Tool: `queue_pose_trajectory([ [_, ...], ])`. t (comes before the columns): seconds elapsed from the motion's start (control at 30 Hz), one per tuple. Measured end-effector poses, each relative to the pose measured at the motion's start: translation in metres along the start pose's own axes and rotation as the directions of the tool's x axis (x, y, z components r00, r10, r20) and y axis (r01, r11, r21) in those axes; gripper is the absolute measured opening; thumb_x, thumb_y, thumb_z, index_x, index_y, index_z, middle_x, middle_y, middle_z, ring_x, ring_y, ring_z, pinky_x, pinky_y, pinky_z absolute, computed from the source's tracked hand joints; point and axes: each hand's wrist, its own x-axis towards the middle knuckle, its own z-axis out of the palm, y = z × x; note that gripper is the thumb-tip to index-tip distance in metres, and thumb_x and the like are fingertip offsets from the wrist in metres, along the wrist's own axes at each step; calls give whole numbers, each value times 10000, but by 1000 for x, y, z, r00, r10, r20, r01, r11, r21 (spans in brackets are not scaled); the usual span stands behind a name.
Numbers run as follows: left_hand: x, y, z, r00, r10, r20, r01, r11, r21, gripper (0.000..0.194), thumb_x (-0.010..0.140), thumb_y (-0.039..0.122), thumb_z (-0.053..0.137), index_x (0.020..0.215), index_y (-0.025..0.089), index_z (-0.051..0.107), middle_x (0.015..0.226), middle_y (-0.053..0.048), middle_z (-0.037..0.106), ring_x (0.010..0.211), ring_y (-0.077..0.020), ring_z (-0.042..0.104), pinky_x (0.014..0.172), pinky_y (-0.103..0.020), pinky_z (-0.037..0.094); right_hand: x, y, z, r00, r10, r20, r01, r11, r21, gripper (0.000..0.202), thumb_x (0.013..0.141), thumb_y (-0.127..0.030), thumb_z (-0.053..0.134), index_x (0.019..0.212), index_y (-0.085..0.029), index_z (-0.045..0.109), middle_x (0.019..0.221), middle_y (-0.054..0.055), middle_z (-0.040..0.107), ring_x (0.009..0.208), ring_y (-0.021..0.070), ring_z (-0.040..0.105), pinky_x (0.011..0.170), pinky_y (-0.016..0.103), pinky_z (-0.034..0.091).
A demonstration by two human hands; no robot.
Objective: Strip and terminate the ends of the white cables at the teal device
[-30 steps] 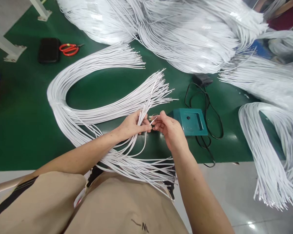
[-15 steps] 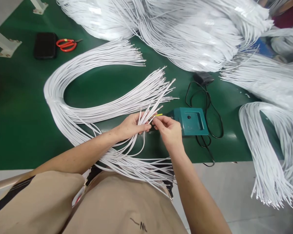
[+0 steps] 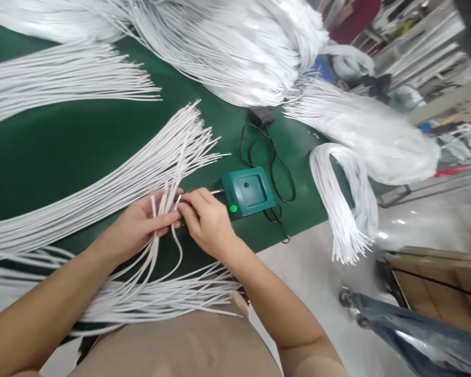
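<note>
My left hand (image 3: pixel 151 217) is closed around a small bunch of white wires (image 3: pixel 168 193), thumb across them, their ends pointing up and away. Close beside its fingertips, my right hand (image 3: pixel 208 220) is pinched shut near one wire end. What sits between its fingers is hidden. Just beyond my right knuckles is a teal tabletop device (image 3: pixel 237 183) with a thin metal shaft (image 3: pixel 216 191) and a green spot on its near corner. A larger fan of white wires (image 3: pixel 141 178) lies behind my left hand, and more loose wires (image 3: pixel 172 296) hang near my body.
Large bundles of white wire (image 3: pixel 227 47) cover the far side of the green table (image 3: pixel 82 131). A black adapter (image 3: pixel 261 116) and cord lie behind the device. Another wire bundle (image 3: pixel 337 199) hangs over the right edge. Beyond it are a person's jeans-clad leg (image 3: pixel 424 324) and a cardboard box (image 3: pixel 439 283).
My view has swung right, so the table's contents appear further left. The yellow piece by my right fingertips is out of sight. A green spot now shows on the device.
</note>
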Motion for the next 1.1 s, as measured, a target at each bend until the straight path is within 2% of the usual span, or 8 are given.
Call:
queue_pose_trajectory([
  [0.13, 2, -8, -9, 999, 11, -42, -3, 986, 168, 414, 753, 303, 753, 1135, 300, 594, 675, 72, 517, 532, -31, 427, 487, -132, 369, 9, -6, -4, 958, 263, 115, -286, 864, 414, 173, 909, -371, 527, 888, -224, 615, 854, 27, 658, 841, 159, 609, 749, 265, 483],
  [0.33, 5, -13, -14, 997, 52, -58, -37, 970, 242, 508, 742, 316, 758, 1204, 273, 552, 710, 57, 561, 543, -49, 472, 491, -153, 388, 15, 4, 0, 860, 312, 404, -510, 492, 705, 148, 847, -321, 558, 753, -208, 570, 615, -26, 603, 592, 135, 570, 607, 259, 459],
  [0.43, 8, -9, -10, 998, 60, -9, -58, 985, 162, 522, 728, 308, 762, 1200, 229, 554, 739, 26, 589, 602, -84, 550, 470, -161, 380, 12, 7, 0, 930, 266, 252, -366, 725, 583, 183, 897, -280, 490, 782, -192, 601, 688, -8, 609, 649, 127, 557, 656, 248, 443],
  [0.53, 12, -5, -8, 997, 45, 56, -49, 996, 71, 510, 724, 296, 761, 1186, 216, 560, 755, 13, 595, 648, -107, 600, 462, -166, 373, 10, 9, -1, 998, 39, 46, -47, 980, 193, 265, 941, -212, 399, 784, -173, 609, 789, 54, 608, 753, 159, 544, 733, 283, 422],
  [0.63, 14, -1, -7, 995, 50, 89, -53, 998, 33, 493, 723, 292, 761, 1169, 212, 566, 746, 19, 588, 654, -109, 619, 470, -170, 383, 11, 11, -5, 983, -172, 63, 181, 966, -183, 258, 937, -171, 390, 837, -167, 628, 824, 84, 630, 780, 199, 524, 754, 337, 394],
  [0.73, 13, 1, -7, 996, 55, 69, -61, 995, 85, 479, 733, 296, 750, 1165, 214, 560, 754, 20, 591, 682, -123, 648, 476, -168, 397, 17, 15, -14, 987, -156, 31, 157, 923, -352, 224, 929, -186, 439, 1066, -164, 615, 1056, 111, 666, 940, 238, 539, 864, 385, 380],
  [0.93, 15, -1, -7, 998, 58, 18, -61, 975, 212, 474, 741, 318, 728, 1167, 219, 548, 801, 8, 624, 741, -158, 691, 518, -184, 457, 29, 28, -29, 974, -83, 212, 155, 925, -347, 205, 918, -119, 414, 866, -190, 599, 855, 50, 691, 838, 196, 580, 1046, 424, 324],
  [1.1, 17, -4, -7, 994, 100, -42, -83, 952, 295, 465, 736, 313, 724, 1152, 210, 544, 789, 5, 644, 728, -170, 695, 502, -190, 460, 26, 37, -31, 966, -124, 227, 189, 937, -292, 171, 878, -108, 468, 982, -173, 587, 953, 74, 689, 988, 217, 579, 1074, 434, 322],
])
